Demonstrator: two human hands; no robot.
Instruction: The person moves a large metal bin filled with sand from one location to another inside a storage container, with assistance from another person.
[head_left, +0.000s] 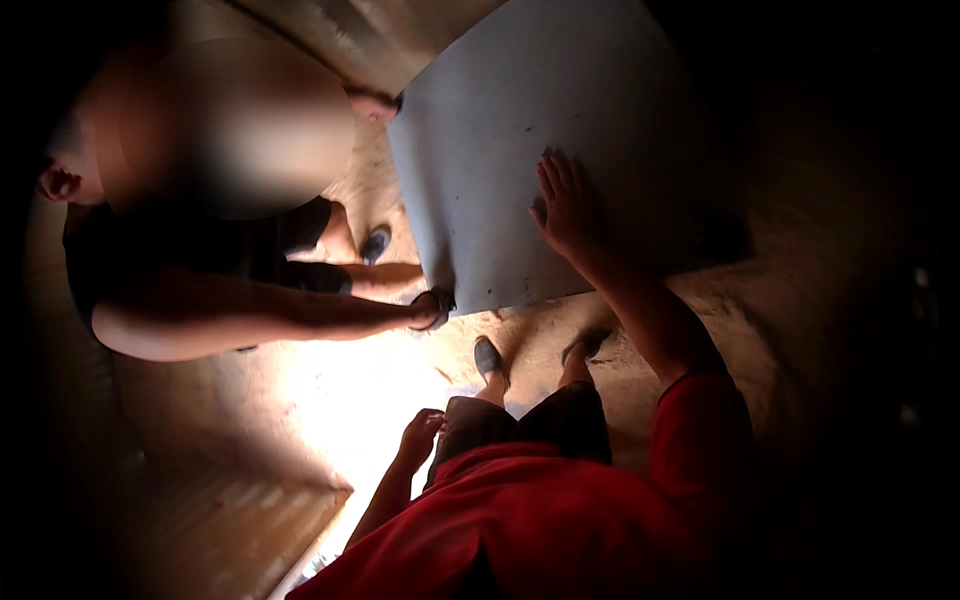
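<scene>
Where the right hand (569,215) lies, fingers (563,172) outstretched: one grey flat panel (500,170), directly beneath. Left hand (422,433): fingers' state unclear.

A red short-sleeved shirt (560,515) is worn with dark shorts (565,422) and dark, low-cut shoes (487,355).

"What was cut off?"
"The top of the sheet (500,160) passed the upper edge, and its right side sank into shadow. The red shirt (560,500) ran off the lower edge."
"And blurred?"
"The co-worker's head (235,130) was. Glare washed out part of the floor (350,390)."
"The left hand (423,432)?"
"Too small and shaded to tell whether it held anything."
</scene>
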